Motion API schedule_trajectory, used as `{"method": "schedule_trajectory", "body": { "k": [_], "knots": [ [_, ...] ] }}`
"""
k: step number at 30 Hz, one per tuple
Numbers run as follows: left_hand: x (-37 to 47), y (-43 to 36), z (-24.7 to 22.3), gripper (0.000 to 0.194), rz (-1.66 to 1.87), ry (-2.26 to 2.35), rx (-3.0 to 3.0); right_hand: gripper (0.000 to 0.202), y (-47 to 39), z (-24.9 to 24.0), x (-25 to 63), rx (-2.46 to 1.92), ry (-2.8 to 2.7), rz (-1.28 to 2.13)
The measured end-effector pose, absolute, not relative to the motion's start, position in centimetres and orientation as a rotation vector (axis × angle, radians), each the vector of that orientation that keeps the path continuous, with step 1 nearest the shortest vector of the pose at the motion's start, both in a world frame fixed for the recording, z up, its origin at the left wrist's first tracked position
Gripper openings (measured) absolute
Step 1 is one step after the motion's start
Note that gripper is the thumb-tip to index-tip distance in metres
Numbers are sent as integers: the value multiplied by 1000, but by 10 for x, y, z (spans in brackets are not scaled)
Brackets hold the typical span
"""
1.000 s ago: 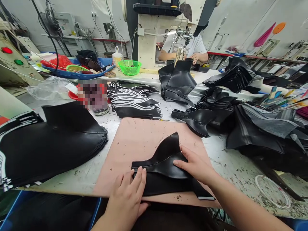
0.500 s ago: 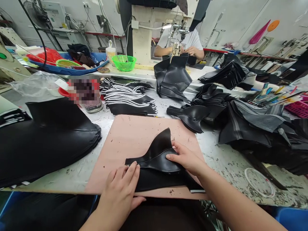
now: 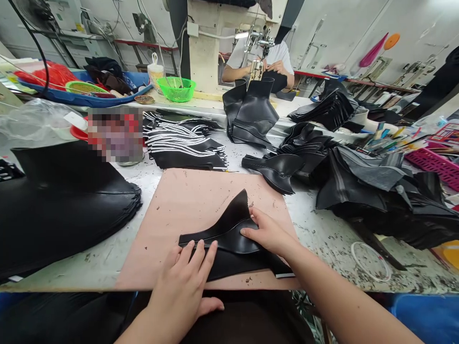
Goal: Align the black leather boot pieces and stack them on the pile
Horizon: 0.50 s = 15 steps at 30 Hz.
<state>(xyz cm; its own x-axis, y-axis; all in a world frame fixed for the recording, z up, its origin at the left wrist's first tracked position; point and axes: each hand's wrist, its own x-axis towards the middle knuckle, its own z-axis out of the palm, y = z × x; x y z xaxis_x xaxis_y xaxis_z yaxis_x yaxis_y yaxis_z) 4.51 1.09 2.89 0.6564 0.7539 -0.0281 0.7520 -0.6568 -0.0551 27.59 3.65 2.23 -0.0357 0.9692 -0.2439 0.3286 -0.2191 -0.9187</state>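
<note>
Pink board (image 3: 179,200), lower centre: left hand (image 3: 182,277) spread flat on curved black piece (image 3: 229,220); right hand (image 3: 268,231) pinches its edge.

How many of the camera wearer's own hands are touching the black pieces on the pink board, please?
2: the left hand rests by the narrow left end of the glossy black piece; the right hand holds its wider right end.

Both hands (image 3: 184,282) and both forearms (image 3: 332,289) are seen bare, and plain, very dark, brownish clothing (image 3: 251,317) is worn lower down.
</note>
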Motion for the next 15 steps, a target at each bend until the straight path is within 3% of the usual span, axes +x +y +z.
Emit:
{"method": "schedule_trajectory", "body": {
  "k": [15],
  "knots": [
    [73, 14, 32, 90, 81, -1109, -2944, 44, 31, 33, 281, -1950, -1601, 994]
  ]
}}
